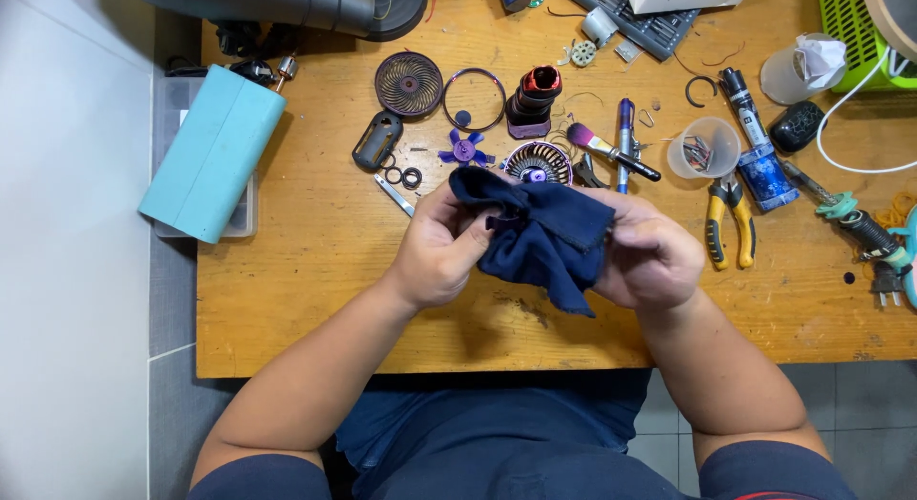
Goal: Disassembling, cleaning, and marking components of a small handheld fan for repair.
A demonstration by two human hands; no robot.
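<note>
- Our left hand (441, 247) and right hand (650, 256) are both clamped on a dark blue cloth (540, 234), bunched between them above the middle of the desk (315, 271), so it hangs free.
- Whether anything sits inside the folds, we cannot tell.
- At 12 o'clock from the cloth lies a round fan grille (537, 162); at 3 o'clock, yellow-handled pliers (730, 223).

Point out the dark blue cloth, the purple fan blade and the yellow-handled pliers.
dark blue cloth (549, 237), head view, middle of the bunched fabric.
purple fan blade (464, 150), head view, its hub.
yellow-handled pliers (731, 223), head view, between the handles' upper ends.
</note>
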